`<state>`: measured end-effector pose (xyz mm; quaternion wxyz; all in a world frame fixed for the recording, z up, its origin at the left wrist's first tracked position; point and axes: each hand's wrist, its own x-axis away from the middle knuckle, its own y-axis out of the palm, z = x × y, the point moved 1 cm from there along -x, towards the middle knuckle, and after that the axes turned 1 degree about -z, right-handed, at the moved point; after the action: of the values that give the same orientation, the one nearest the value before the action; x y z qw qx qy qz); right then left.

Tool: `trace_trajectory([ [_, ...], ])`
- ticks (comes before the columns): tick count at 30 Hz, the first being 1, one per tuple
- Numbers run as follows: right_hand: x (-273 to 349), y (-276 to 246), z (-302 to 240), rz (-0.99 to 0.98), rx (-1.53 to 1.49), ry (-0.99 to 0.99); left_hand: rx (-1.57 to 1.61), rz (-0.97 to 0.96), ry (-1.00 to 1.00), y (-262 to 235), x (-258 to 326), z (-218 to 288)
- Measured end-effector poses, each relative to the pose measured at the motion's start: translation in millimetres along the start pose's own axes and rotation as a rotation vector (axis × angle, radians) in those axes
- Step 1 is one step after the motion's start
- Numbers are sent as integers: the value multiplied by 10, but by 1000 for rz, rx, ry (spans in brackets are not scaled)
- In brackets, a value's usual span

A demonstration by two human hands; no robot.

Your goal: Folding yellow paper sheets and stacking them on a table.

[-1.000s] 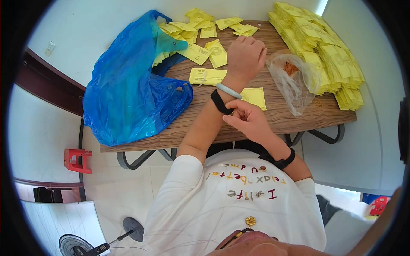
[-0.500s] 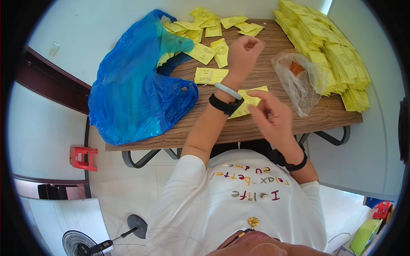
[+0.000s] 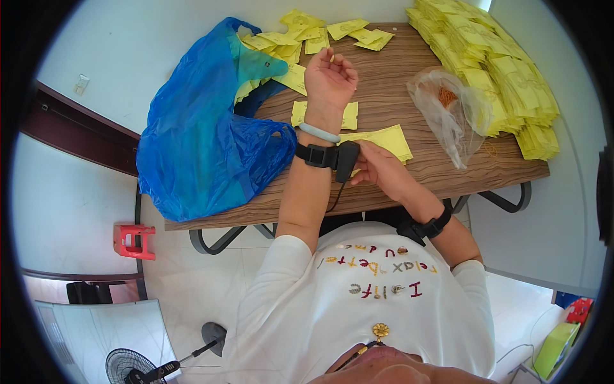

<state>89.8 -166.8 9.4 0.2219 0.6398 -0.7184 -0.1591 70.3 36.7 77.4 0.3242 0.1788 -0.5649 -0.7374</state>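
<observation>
Fingers of the right hand pinch the black wrist device, its long axis running up-down. Left hand hangs loosely curled, holding nothing.

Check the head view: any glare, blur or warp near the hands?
Head view: strong fisheye, the wooden table edge bows and a black rim rings the frame; bright even daylight, soft shadows; left hand and right hand sharp, no motion blur; mild sheen on the clear plastic bag and blue plastic bag.
</observation>
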Motion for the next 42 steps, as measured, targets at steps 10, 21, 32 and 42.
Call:
trace_trajectory([
  [10, -156, -455, -597, 137, 200, -69, -2025, -59, 728, -166, 272, 472],
  [21, -990, -952, -840, 277, -263, -83, -2506, -176, 598, -991, 138, 740],
  [32, -1056, -907, -777, 190, -3, -103, -2531, -123, -6, -876, 209, 709],
  [42, -1002, -866, -602, 213, 377, -94, -2538, -107, 217, -915, 296, 768],
])
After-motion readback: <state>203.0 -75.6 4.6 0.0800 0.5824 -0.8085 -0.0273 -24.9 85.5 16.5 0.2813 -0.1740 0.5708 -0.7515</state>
